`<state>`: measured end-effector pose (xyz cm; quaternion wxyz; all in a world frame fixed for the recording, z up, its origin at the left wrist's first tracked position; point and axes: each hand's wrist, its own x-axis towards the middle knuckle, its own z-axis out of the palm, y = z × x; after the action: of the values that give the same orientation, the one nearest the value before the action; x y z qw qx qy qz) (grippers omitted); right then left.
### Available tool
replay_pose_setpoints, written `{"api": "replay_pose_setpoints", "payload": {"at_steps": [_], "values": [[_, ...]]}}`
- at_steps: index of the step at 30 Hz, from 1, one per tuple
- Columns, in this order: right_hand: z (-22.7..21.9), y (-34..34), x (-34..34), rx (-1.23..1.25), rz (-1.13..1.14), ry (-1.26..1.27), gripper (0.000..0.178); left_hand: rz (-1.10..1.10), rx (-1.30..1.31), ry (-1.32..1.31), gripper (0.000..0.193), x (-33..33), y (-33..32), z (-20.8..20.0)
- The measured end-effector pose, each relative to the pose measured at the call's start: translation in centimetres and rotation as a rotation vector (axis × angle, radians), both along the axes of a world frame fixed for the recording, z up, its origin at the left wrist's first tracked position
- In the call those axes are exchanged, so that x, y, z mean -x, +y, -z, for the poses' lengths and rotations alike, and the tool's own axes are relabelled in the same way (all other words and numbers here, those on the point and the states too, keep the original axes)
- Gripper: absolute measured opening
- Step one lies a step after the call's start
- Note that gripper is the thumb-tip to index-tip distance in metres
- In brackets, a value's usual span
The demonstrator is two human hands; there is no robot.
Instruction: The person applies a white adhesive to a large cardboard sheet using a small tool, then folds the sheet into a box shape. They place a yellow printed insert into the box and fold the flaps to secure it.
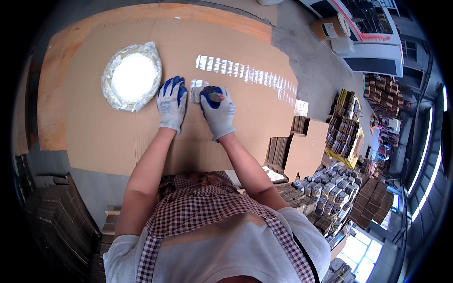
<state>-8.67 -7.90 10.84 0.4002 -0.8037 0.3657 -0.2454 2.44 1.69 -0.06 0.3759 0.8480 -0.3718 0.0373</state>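
My left hand (pixel 171 106), in a white and blue work glove, lies flat on a big sheet of brown cardboard (pixel 104 137) with its fingers stretched forward. My right hand (pixel 219 112), gloved the same way, is closed, its fingers curled in over the palm. A dark patch and a small reddish spot show at the curled fingers; what they hold, if anything, I cannot make out. Between the hands lies a small group of shiny, silvery pieces (pixel 197 87), right beside my right fingers. Beyond, a long row of similar shiny pieces (pixel 230 68) slants off to the right.
Left of my hands sits a round bundle (pixel 134 78) with a crinkled clear wrapping and a glaring white top. A wooden board (pixel 52 101) shows under the cardboard. Stacked flat cartons (pixel 302 151) stand close on the right, with bundled stacks (pixel 325 188) behind and more cardboard (pixel 61 217) at lower left.
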Motion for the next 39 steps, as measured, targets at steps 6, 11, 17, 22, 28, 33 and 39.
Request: {"api": "replay_pose_setpoints", "payload": {"at_steps": [6,11,17,22,28,33,39], "values": [[2.9,-8.7,9.1,-0.147,0.279,0.061,0.028,-0.021,-0.051,0.003,0.035,0.2,0.0,0.0],[3.9,-19.0,19.7,0.253,0.596,0.425,0.040,-0.020,-0.030,-0.052,0.034,0.5,-0.5,-0.3],[-0.3,-11.2,11.0,0.133,0.192,0.092,0.034,-0.017,-0.031,-0.052,0.034,0.0,0.0,-0.8],[0.6,-13.1,8.9,-0.394,0.281,-0.020,0.032,-0.001,-0.065,-0.039,0.037,0.3,0.1,-0.8],[4.4,-27.0,22.7,0.191,0.653,0.456,0.045,0.030,-0.053,-0.024,0.037,0.5,-0.5,-1.0],[0.4,-18.8,20.6,0.183,0.280,0.216,0.033,0.016,-0.057,-0.037,0.035,0.4,-0.3,-1.4],[4.4,-16.9,26.5,0.393,0.068,0.498,0.036,0.018,-0.038,-0.004,0.035,0.8,-0.8,-1.8]]}}
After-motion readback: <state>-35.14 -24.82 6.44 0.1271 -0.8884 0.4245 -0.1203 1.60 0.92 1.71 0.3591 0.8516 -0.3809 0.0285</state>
